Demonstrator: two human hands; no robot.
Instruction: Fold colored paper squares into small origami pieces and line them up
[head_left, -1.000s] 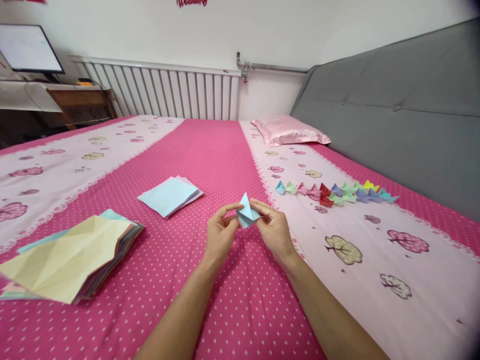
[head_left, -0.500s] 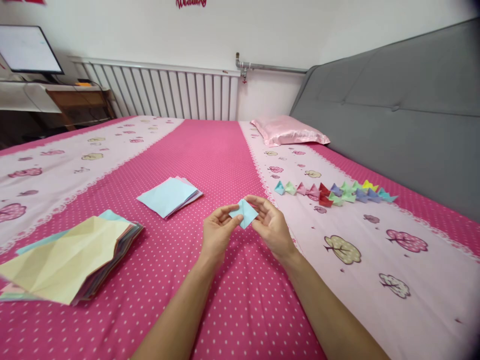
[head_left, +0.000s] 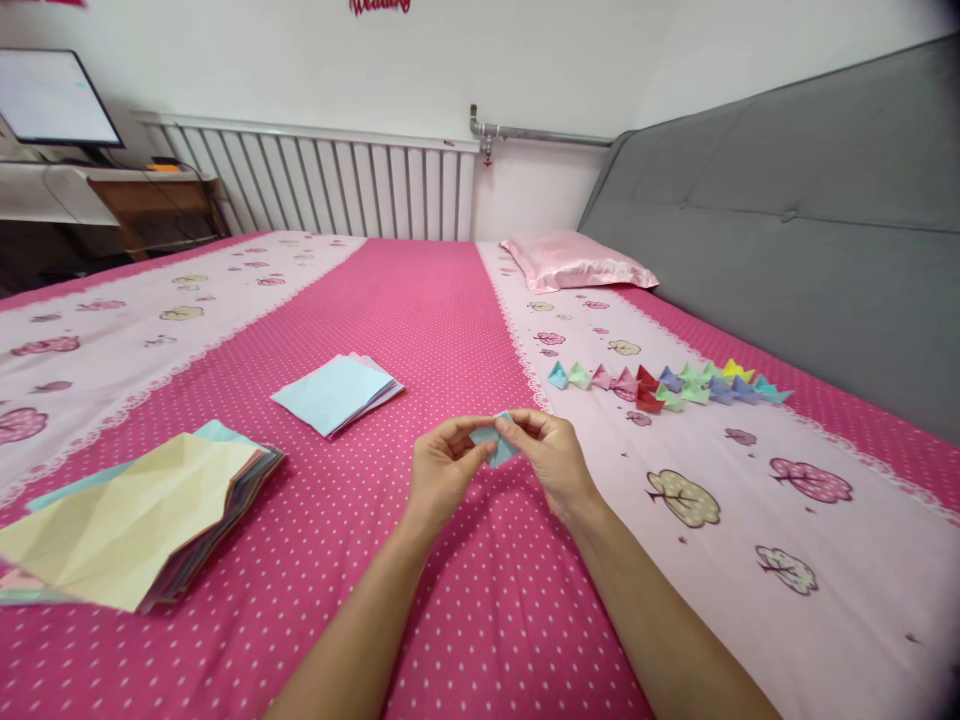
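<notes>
A small piece of folded light-blue paper (head_left: 504, 452) is held between both hands above the pink dotted bedspread (head_left: 420, 310). My left hand (head_left: 442, 465) pinches its left side between thumb and fingers. On the upper right, my right hand (head_left: 551, 455) grips it, the thumb lying across the top. Fingers cover part of the paper, so its full shape is hidden. Beyond my left hand lies a stack of light-blue and pink paper squares (head_left: 334, 393). Several folded paper boats (head_left: 649, 388) in many colours stand in rows to the right.
A larger pile of creased paper (head_left: 135, 520), cream sheet on top, lies at the left. Farther back are a pink pillow (head_left: 574, 262), a grey headboard (head_left: 795, 200) and a white radiator (head_left: 322, 180). A monitor (head_left: 56, 97) stands on a desk at the far left.
The folded paper has come slightly lower and tilted. My right thumb has moved from the paper's right edge onto its top, and the right fingers have curled in behind it.
</notes>
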